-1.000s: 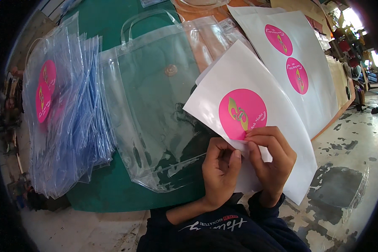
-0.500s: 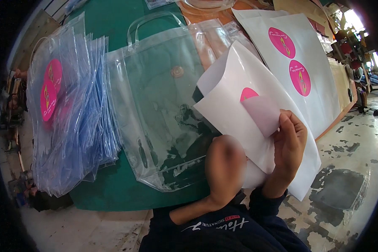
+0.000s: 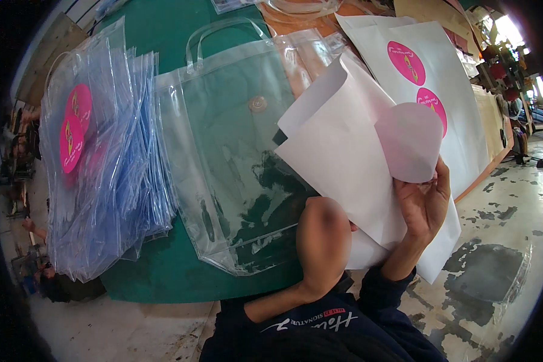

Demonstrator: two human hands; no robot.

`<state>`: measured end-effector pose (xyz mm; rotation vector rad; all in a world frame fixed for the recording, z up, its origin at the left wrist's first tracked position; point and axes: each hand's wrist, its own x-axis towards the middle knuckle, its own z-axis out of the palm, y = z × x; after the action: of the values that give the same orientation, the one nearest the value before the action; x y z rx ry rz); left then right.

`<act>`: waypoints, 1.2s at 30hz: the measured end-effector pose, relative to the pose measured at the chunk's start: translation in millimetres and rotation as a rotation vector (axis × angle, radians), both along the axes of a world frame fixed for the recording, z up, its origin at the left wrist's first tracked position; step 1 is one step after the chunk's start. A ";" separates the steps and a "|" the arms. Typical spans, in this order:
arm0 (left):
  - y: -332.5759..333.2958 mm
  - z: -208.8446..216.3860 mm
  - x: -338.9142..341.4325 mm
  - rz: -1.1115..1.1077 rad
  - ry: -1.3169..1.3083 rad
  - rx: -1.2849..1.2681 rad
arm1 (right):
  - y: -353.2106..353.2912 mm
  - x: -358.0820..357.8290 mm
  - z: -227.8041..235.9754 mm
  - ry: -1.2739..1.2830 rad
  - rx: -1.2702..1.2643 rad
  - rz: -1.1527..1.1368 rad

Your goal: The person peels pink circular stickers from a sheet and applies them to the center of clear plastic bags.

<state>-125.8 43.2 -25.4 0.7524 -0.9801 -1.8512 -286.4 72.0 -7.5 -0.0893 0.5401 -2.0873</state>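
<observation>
A white sticker sheet (image 3: 341,142), curled at its far left corner, is held up in front of me. At its lower left edge my left hand (image 3: 324,247) is closed on it; the hand is smeared, but a fingertip shows against the paper. My right hand (image 3: 424,202) pinches the lower edge of a round sticker (image 3: 409,142), whose pale pinkish back is towards me. That sticker stands over the sheet's right side, its printed face hidden. Flat on the table, left of the sheet, lies a clear plastic bag (image 3: 235,163) with handles and a round snap button.
A pile of clear bluish plastic bags (image 3: 111,181) with pink oval stickers covers the left side of the green table (image 3: 151,274). More white sheets (image 3: 458,72) with pink stickers lie at the right. The table's curved front edge is close to my body.
The round sticker, earlier half peeled with some pink face showing on the sheet, is now lifted up and right in my right hand. My left hand stays almost in place.
</observation>
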 end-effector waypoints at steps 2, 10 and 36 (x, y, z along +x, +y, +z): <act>0.1 0.1 0.1 0.000 0.001 -0.008 | -1.6 0.3 6.6 -0.031 -0.047 0.027; 6.1 8.1 1.6 0.399 -0.047 -0.243 | 7.1 -9.3 -7.8 0.002 -0.182 -0.069; -10.8 33.5 36.2 -0.212 -0.008 -0.255 | -11.5 49.4 47.8 1.364 0.057 -0.026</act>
<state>-89.6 32.5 8.1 0.5184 -1.3144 -1.8544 -237.1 60.5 40.4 -1.5244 1.3610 -1.7678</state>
